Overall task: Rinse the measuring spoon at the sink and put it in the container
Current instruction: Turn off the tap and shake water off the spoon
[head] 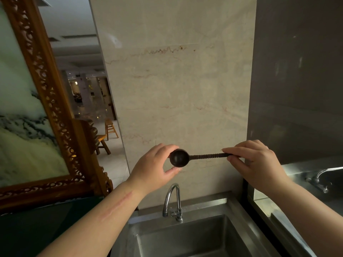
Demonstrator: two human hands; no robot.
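Right now both hands hold the spoon (193,158) up in front of the marble wall (176,89), above the tap (171,200) and sink (185,238). Spoon lies level: dark round bowl at 9 o'clock, ribbed handle running out to 3 o'clock. Left hand (155,166) cups the bowl, fingers over the top rim and thumb under, so it is grasping the bowl end. Right hand (254,164) pinches the handle tip between thumb and fingers, closed on it.

Tap sits at 6 o'clock from the spoon, well below, spout curving toward the viewer. No water visible from it; whether the spoon is wet I cannot tell, lighting too dim. A second tap (320,178) and basin show at 4 o'clock behind a divider. Carved wooden frame (55,101) fills 9 o'clock. No container in view.

Step, as a judgement: spoon is at the sink but held high, so either pre-rinse or a post-rinse check; no water suggests the rinse is not yet started. Next move likely calls for freeing one hand to open the tap, keeping the handle grip, then lowering the bowl under the spout. Container must be found afterward, outside this view.
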